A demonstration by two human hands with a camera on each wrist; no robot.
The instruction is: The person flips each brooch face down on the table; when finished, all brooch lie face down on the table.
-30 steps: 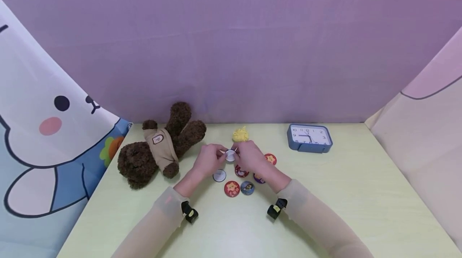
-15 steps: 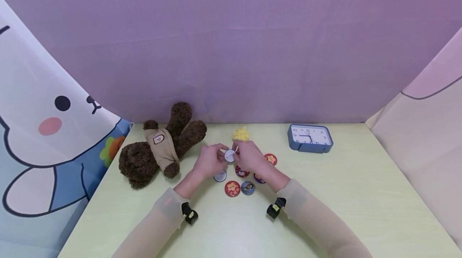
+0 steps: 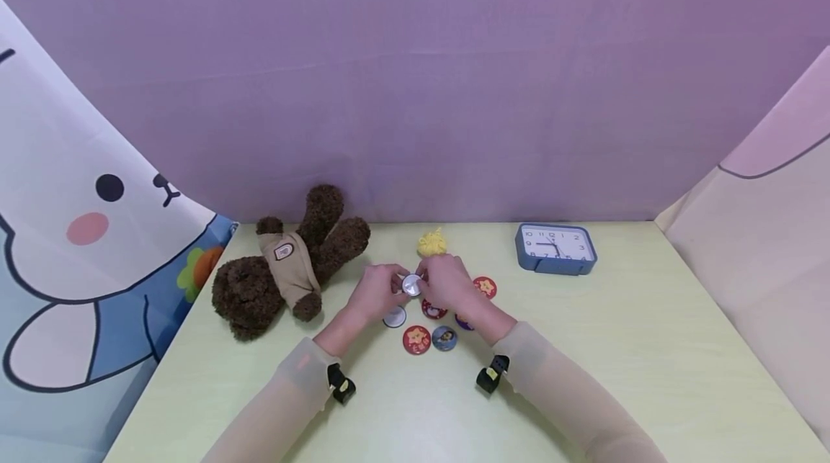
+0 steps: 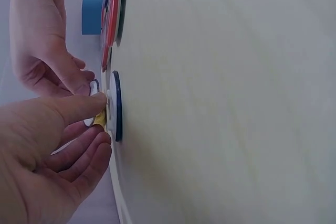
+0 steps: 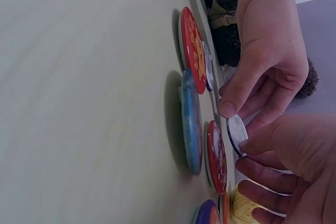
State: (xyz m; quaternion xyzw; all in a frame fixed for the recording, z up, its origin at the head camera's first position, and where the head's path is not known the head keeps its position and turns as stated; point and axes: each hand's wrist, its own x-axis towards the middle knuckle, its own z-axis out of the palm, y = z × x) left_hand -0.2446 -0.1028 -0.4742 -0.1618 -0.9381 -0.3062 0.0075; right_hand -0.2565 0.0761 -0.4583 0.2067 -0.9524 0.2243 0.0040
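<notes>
Between my two hands is a small round white button badge with a dark rim [image 3: 411, 285]. The left hand [image 3: 375, 291] pinches its left edge, and the right hand [image 3: 449, 283] pinches the opposite edge. In the right wrist view, the badge [image 5: 237, 134] is tilted up, with thumbs and fingertips on its rim. A second white badge with a dark rim [image 3: 394, 317] lies on the table below the left hand. A red star badge [image 3: 417, 340] and a blue picture badge [image 3: 444, 338] lie nearer me. Another red badge [image 3: 434, 309] is partly covered by the right hand.
Another red star badge [image 3: 485, 286] and a purple badge [image 3: 463, 322] lie by the right wrist. Behind the hands is a yellow yarn-like bundle [image 3: 431, 243]. A brown plush bear [image 3: 292, 261] lies at left, and a blue clock [image 3: 556, 249] stands at right on the table [image 3: 635, 348].
Both hands have come slightly nearer to me with the white badge. Its face has tilted and now catches the light. The badges on the table, bear and clock stay put.
</notes>
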